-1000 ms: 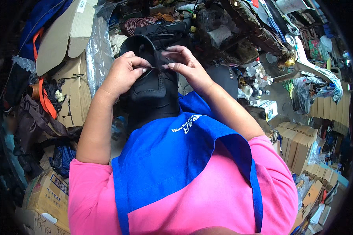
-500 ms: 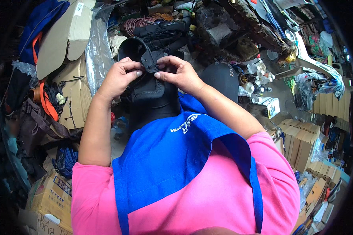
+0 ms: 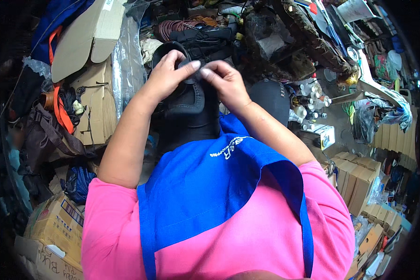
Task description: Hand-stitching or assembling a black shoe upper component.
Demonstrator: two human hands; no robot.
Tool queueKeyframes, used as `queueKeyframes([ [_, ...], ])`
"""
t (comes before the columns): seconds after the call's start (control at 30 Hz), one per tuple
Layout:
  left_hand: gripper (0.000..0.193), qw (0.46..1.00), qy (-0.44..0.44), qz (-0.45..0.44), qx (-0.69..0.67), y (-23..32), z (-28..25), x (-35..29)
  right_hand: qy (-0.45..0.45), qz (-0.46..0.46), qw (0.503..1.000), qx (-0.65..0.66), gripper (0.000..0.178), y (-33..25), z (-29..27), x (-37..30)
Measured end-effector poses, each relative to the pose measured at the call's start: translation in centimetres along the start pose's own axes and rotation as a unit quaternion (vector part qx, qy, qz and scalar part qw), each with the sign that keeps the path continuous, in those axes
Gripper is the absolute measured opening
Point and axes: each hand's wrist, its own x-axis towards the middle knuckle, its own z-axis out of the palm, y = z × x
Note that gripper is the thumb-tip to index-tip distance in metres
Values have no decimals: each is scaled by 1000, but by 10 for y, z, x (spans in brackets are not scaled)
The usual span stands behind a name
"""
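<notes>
A black leather article with a stitched edge (image 3: pixel 191 105) rests over my lap, between dark-clad knees. Its kind I cannot tell. At its far end a rounded black band (image 3: pixel 159 55) stands up. My left hand (image 3: pixel 169 74) is closed round the far part, thumb pointing right across the top. Just right of it my right hand (image 3: pixel 226 84) is closed in a pinch, with thumb and forefinger close to the left thumb. Whatever lies between those right fingertips is too small and blurred to make out. A blue apron (image 3: pixel 200 186) covers my front.
Small bottles (image 3: pixel 312 100) cluster right of my knee, with a small printed box (image 3: pixel 321 135) nearby. Cardboard sheets (image 3: pixel 81 42) lean at the far left above a dark strapped bag (image 3: pixel 46 133). Coiled reddish cord (image 3: pixel 172 29) lies beyond the leather. Stacked cardboard (image 3: pixel 354 170) stands right.
My left hand has gone from pinching the edge to wrapping over the far part, hiding the small flap. My right hand has shifted right and slightly nearer. The view has shifted slightly.
</notes>
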Motion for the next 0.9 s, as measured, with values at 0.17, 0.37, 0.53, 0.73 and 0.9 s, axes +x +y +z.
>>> queueKeyframes([
  [0.17,34,989,-145,-26,-21,3,-3,8,54,-2,997,55,11,1,-9,5],
  [0.37,29,973,-100,170,122,6,5,-1,258,65,912,312,9,-21,-35,25],
  [0.53,28,975,-110,171,96,2,-5,-7,110,86,917,373,11,-48,-120,18],
  [0.73,24,982,-147,111,26,6,-5,-5,82,45,991,-93,18,-42,-106,-1],
  [0.9,28,981,-175,78,0,12,-17,-7,-32,-32,969,-244,20,-32,-58,-3],
])
